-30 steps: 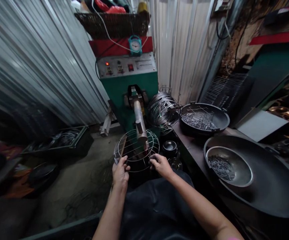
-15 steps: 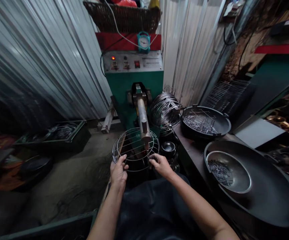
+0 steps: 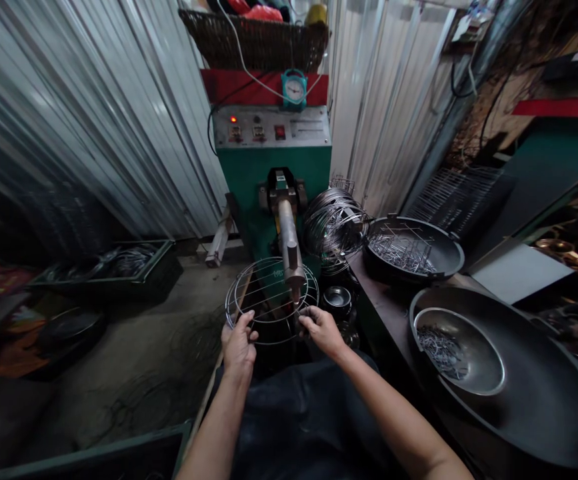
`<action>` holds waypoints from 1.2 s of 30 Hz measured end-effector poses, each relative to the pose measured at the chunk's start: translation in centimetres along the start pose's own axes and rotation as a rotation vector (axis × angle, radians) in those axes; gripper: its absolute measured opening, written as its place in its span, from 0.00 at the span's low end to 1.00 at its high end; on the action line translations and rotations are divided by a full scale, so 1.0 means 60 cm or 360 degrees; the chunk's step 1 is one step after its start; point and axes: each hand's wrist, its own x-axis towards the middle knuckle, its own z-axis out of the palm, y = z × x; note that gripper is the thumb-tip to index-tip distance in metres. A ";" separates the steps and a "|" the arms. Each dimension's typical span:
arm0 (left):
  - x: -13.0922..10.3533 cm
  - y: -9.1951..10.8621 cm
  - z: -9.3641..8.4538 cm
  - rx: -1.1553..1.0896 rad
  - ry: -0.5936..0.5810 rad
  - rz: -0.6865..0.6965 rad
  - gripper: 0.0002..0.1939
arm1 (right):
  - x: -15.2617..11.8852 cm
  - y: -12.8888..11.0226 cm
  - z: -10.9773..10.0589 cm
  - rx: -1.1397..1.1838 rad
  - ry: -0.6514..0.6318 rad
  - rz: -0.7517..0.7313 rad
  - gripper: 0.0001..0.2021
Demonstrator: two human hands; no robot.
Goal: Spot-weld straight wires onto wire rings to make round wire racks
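Observation:
My left hand (image 3: 239,341) grips the near left rim of a round wire rack (image 3: 239,311), thumb on top. The rack is held roughly flat, with an outer ring, an inner ring and parallel cross wires. My right hand (image 3: 320,328) is closed in a pinch at the near right of the rack. What lies between those fingertips is too small to make out. Just above the right fingertips, the pointed metal tip of a machine arm (image 3: 293,267) reaches down over the right part of the rack. The arm extends from a green machine (image 3: 239,173).
Right of the machine hangs a bundle of wire rings (image 3: 336,220). Black pans (image 3: 451,250) with metal pieces stand on the right bench, beside a steel bowl (image 3: 489,360) inside a large wok (image 3: 543,400). A green crate (image 3: 169,267) sits on the left floor.
The view has shifted slightly, so the machine appears a little further right and lower. Both hands and the wire rack keep nearly the same pose.

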 end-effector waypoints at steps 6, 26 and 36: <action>0.002 -0.004 0.001 -0.0030 0.0013 -0.0009 0.22 | -0.001 -0.004 0.000 0.0050 0.0026 -0.0027 0.05; 0.002 0.002 0.016 0.0007 0.0140 -0.0066 0.21 | 0.021 -0.005 0.000 0.0105 0.0028 0.0007 0.06; -0.011 -0.007 0.012 0.0082 0.0216 -0.0008 0.19 | -0.068 0.079 -0.082 0.0322 0.0436 0.0209 0.17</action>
